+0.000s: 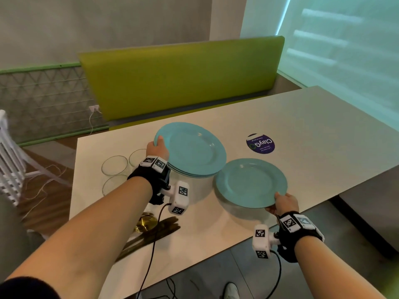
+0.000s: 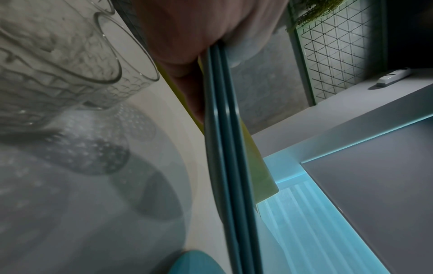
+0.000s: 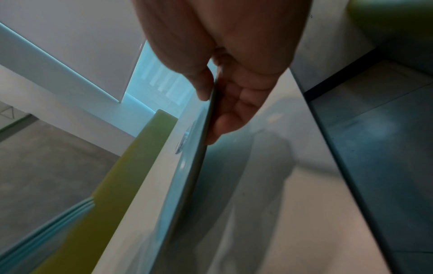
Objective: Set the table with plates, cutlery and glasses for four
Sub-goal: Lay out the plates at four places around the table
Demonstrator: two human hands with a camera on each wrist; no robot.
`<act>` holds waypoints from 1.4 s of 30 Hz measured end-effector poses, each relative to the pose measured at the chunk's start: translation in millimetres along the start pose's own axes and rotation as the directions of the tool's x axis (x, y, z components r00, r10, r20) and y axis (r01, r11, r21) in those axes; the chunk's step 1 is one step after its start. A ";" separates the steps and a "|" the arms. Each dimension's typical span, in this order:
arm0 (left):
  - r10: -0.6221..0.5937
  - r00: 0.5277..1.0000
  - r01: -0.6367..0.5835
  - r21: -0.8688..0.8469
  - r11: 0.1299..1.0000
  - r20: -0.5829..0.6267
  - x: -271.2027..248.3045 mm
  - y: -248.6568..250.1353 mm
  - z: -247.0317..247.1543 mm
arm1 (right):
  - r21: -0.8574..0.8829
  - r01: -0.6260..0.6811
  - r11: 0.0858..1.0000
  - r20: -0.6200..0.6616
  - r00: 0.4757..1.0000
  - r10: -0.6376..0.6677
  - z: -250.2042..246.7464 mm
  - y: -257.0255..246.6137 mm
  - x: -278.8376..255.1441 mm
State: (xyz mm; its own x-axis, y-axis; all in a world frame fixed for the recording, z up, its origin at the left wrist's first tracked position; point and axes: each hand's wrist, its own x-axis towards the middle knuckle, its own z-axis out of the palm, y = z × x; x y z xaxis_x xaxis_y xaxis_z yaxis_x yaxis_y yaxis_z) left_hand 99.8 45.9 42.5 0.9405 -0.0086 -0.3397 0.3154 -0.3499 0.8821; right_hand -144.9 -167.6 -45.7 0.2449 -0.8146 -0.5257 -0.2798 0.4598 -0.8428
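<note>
A stack of three teal plates is held above the white table. My left hand grips the stack's left rim, thumb on top; the left wrist view shows the three plate edges pinched under my fingers. A single teal plate hovers just over the table to the right of the stack. My right hand pinches its near rim, thumb above and fingers below the plate's edge. Several clear glasses stand left of the stack. Gold cutlery lies near the table's front-left, partly under my left arm.
A round purple sticker lies on the table beyond the single plate. A green bench runs along the table's far side. A white radiator and loose cables are on the floor at left. The table's right half is bare.
</note>
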 end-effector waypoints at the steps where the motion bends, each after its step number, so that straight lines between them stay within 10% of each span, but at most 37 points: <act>1: -0.001 1.000 0.001 -0.002 1.000 0.005 -0.5 -2.2 -0.8 | -0.007 -0.005 1.000 0.007 1.000 0.005 0.4 4.0 -1.5; 19: -0.029 1.000 0.029 -0.090 0.996 0.003 -5.8 -8.6 -11.9 | -0.357 -0.133 0.924 0.122 0.975 0.188 4.9 41.5 5.5; 35: -0.020 1.000 0.020 -0.067 0.998 0.004 -5.9 -13.0 -6.3 | -0.439 -0.218 0.871 0.031 0.966 0.257 11.6 56.5 14.1; 42: -0.022 1.000 0.023 -0.131 0.991 0.006 -6.3 -16.6 -2.0 | -0.290 -0.180 0.940 0.183 0.953 0.240 -2.6 57.3 9.0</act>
State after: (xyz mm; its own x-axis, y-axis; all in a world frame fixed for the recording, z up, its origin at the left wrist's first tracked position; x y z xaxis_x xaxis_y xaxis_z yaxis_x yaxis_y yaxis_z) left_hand 88.9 53.6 30.6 0.9325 -0.0064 -0.3612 0.3507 -0.2238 0.9094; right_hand -161.2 -149.4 -98.5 0.3364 -0.6019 -0.7243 -0.5764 0.4766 -0.6638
